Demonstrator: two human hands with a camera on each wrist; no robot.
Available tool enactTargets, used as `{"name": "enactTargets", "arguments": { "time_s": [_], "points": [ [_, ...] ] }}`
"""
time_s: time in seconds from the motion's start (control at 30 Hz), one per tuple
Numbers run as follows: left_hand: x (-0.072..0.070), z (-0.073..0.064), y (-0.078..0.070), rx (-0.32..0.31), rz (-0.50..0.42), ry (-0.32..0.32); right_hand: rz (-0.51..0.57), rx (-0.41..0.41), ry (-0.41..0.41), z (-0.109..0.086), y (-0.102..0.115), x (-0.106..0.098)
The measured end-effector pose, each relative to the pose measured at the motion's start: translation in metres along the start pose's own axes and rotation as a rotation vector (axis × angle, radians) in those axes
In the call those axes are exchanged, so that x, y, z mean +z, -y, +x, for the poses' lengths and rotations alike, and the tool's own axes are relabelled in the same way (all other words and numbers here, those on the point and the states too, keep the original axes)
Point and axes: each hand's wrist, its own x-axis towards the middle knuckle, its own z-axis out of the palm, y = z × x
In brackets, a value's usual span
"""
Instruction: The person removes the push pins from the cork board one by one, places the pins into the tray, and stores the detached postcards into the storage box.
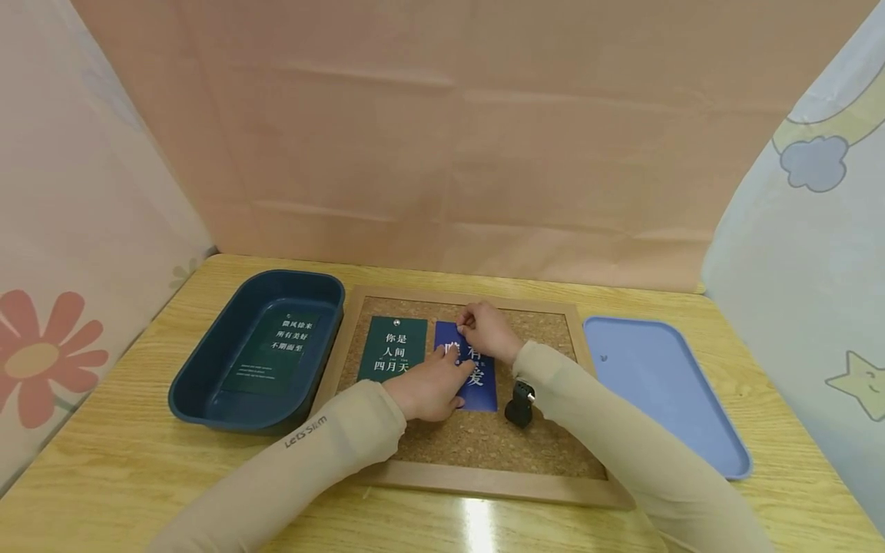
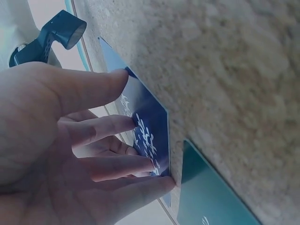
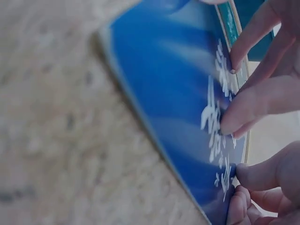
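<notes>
A blue card [image 1: 484, 398] with white characters lies on a wood-framed cork board [image 1: 532, 453]. My left hand [image 1: 430, 388] rests its extended, spread fingertips on this card; in the left wrist view its thumb [image 2: 101, 89] also touches the card. At the card's top edge, the thumb and fingers of my right hand [image 1: 489, 332] are drawn together in a pinch. Whatever small thing they hold is hidden, even in the right wrist view, where the thumb [image 3: 262, 173] presses close. Left of the blue card lies a green card [image 1: 376, 342], with a small shiny pin [image 1: 397, 322] at its top.
A deep dark teal bin [image 1: 181, 403] stands left of the board and contains another green card [image 1: 259, 365]. To the right lies a shallow light-blue tray [image 1: 664, 384]. A black device [image 1: 520, 407] is strapped at my right wrist. Fabric sheets surround the wooden table [image 1: 104, 461].
</notes>
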Motion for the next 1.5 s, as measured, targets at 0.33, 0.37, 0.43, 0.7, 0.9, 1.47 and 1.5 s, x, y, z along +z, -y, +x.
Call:
{"name": "enactTargets", "arguments": {
  "time_s": [0.33, 0.37, 0.43, 0.7, 0.9, 1.47, 1.5],
  "points": [
    [0.000, 0.002, 0.000, -0.006, 0.001, 0.014, 0.181, 0.052, 0.078, -0.002, -0.006, -0.005],
    [-0.001, 0.002, 0.000, -0.011, 0.000, 0.017, 0.211, 0.065, 0.078, -0.002, -0.006, -0.006],
    [-0.001, 0.002, -0.001, -0.016, -0.002, 0.023, 0.242, 0.081, 0.067, -0.002, -0.007, -0.007],
    [0.000, 0.002, -0.001, -0.015, -0.008, 0.022, 0.226, 0.096, 0.034, -0.002, -0.009, -0.006],
    [-0.001, 0.002, -0.001, -0.018, 0.005, 0.020, 0.271, 0.094, 0.025, -0.002, -0.009, -0.007],
    [-0.002, 0.001, -0.002, -0.033, -0.003, 0.029, 0.363, 0.078, 0.037, -0.007, -0.017, -0.022],
    [-0.002, 0.001, -0.002, -0.036, -0.004, 0.030, 0.361, 0.083, 0.040, -0.008, -0.018, -0.023]
  ]
}}
